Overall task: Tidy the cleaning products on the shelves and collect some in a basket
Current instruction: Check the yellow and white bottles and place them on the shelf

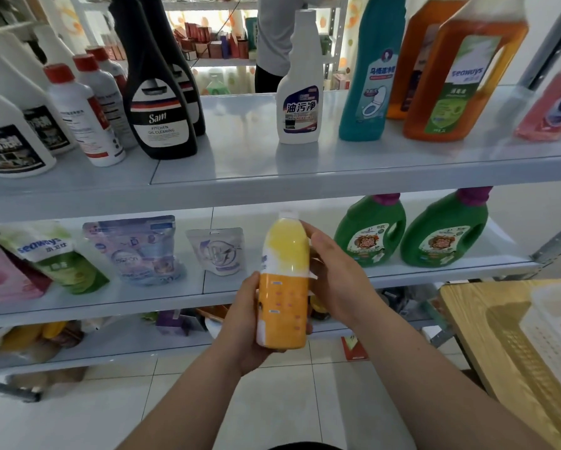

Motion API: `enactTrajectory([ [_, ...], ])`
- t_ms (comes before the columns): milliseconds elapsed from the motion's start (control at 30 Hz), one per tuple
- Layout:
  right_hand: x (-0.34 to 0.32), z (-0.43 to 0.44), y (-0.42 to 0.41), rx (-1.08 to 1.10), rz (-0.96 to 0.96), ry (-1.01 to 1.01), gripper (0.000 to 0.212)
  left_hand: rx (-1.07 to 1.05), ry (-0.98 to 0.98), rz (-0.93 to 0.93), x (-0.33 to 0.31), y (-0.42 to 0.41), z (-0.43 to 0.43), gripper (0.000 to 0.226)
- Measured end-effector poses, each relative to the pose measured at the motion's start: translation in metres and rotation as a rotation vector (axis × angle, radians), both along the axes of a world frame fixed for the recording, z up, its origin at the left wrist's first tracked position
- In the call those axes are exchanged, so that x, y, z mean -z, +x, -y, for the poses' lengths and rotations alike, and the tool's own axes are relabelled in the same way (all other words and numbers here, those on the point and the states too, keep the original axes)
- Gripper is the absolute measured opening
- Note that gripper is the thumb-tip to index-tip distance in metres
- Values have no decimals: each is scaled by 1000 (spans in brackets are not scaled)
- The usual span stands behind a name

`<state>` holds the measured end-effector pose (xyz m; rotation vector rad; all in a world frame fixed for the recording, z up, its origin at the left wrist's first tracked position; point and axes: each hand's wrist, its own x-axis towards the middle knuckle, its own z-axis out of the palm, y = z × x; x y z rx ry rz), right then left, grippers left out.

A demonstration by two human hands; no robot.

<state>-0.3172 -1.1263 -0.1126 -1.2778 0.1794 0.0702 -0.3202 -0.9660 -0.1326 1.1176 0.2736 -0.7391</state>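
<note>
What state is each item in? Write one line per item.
yellow bottle: held roughly upright, cap on.
left hand: grips the bottle's base.
right hand: grips its upper part.
white bottle: standing on the upper shelf.
black bottle: standing on the upper shelf.
green jugs: standing, capped, on the lower shelf.

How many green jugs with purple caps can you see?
2, both on the pale grey middle shelf, right end: left green plastic jug and right green plastic jug, side by side. Others may hide behind.
</note>
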Motion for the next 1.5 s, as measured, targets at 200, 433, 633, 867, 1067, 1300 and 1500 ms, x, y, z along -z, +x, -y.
enactTrajectory([
  [200,-11,-7,-10,-16,37,-103,53,132,-144,63,12,-1,-11,76],
  [433,-18,-20,-14,-74,42,-239,31,305,121,525,3,-2,-19,111],
  [633,-57,-10,-11,75,334,-836,43,58,825,838,-9,16,-32,90],
  [867,-86,-18,11,36,227,-1347,45,-144,1351,1510,-29,27,-60,99],
  [1067,-96,-23,16,136,457,-1405,44,160,1077,1197,-57,28,-73,90],
  [1300,-102,-14,28,109,786,-1237,35,366,472,866,-49,31,-60,83],
  [1500,-84,-16,32,28,620,-782,40,77,408,840,-64,38,-40,109],
])
